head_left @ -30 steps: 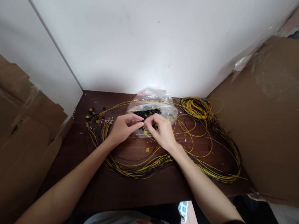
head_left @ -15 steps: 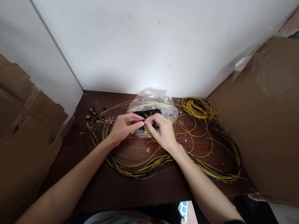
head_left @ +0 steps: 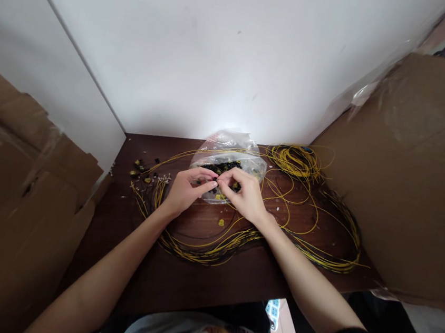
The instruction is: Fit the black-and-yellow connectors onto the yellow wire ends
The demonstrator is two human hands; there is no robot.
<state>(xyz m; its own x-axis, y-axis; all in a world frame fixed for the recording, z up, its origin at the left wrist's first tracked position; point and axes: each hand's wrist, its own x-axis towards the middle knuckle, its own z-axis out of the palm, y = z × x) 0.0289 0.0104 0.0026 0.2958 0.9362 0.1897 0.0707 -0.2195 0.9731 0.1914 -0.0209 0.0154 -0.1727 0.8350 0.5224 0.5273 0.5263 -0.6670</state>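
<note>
My left hand (head_left: 187, 190) and my right hand (head_left: 244, 192) meet fingertip to fingertip above a dark wooden table (head_left: 202, 281). Both pinch a tiny dark part between them; it is too small to name. Just behind the hands lies a clear plastic bag (head_left: 227, 154) with several small black and yellow parts inside. Long yellow and black wires (head_left: 206, 247) loop across the table under my wrists.
A coil of yellow wire (head_left: 294, 161) lies at the back right. Several small connectors (head_left: 140, 171) sit at the left, and one yellow piece (head_left: 220, 222) below my hands. Cardboard sheets (head_left: 408, 175) stand on the right, more cardboard (head_left: 16, 192) on the left; a white wall is behind.
My fingertips have shifted slightly while staying pinched together. The view has moved a little. The wires and bag have not moved.
</note>
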